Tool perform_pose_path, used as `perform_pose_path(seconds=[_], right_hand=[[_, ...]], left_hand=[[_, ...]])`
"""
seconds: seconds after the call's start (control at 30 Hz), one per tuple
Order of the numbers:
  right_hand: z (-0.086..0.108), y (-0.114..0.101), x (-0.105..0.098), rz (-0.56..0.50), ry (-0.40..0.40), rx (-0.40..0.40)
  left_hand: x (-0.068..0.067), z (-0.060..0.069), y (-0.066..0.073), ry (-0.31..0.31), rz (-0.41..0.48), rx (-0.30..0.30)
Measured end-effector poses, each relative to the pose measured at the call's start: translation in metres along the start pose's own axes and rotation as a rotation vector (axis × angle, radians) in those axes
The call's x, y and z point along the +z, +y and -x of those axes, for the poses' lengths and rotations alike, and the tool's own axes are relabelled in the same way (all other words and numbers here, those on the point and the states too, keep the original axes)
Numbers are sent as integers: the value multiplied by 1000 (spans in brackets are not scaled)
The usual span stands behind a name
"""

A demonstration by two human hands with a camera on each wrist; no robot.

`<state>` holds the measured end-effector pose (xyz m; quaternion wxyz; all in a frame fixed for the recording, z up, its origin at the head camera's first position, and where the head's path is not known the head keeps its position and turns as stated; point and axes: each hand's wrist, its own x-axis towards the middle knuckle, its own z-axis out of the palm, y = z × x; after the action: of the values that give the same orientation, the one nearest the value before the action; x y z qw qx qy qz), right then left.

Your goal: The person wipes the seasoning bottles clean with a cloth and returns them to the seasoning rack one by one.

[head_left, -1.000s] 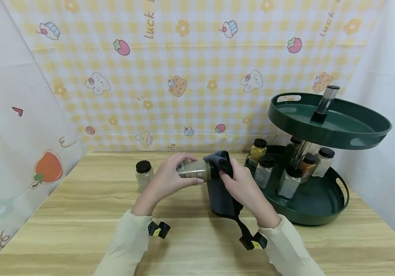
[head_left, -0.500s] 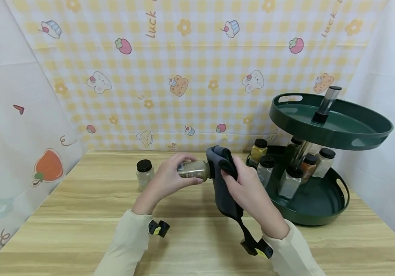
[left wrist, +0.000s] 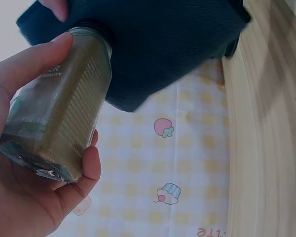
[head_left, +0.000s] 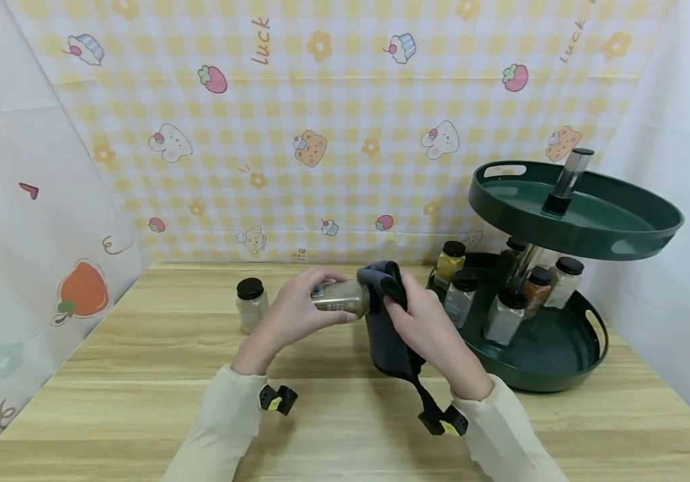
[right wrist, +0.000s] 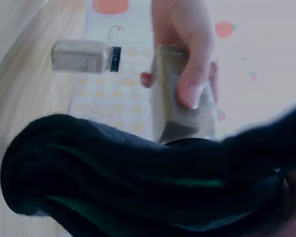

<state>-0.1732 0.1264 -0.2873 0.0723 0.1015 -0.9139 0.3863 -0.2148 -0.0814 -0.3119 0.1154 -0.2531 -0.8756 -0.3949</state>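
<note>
My left hand (head_left: 296, 308) grips a clear spice jar (head_left: 337, 298) of brownish-grey powder, tipped on its side above the table. The jar's dark lid end points right, against a dark grey cloth (head_left: 385, 345) with black edging. The folded top of that cloth is pinched by my right hand (head_left: 424, 325), and its lower part hangs down. In the left wrist view, thumb and fingers wrap the jar (left wrist: 71, 98), while the cloth (left wrist: 158, 44) hides most of the lid. Dark folds of cloth (right wrist: 108, 173) fill the lower right wrist view.
Another capped jar (head_left: 252, 308) stands on the wooden table (head_left: 140, 375) behind my left wrist. At right is a dark green two-tier round tray (head_left: 552, 375); several black-lidded spice jars (head_left: 506, 321) stand on its lower tier. A patterned cloth backdrop (head_left: 345, 187) rises behind.
Half a second ago my right hand and the cloth were slightly farther right, showing more of the jar's lid. They have since come back left against it. My left hand has barely moved.
</note>
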Motion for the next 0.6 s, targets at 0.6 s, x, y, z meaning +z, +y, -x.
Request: perform_pose_path(seconds=[0.6], right_hand=[[19,-18,-17,-25,27,-24]], left_hand=[[3,-1,-5,12,4,7]])
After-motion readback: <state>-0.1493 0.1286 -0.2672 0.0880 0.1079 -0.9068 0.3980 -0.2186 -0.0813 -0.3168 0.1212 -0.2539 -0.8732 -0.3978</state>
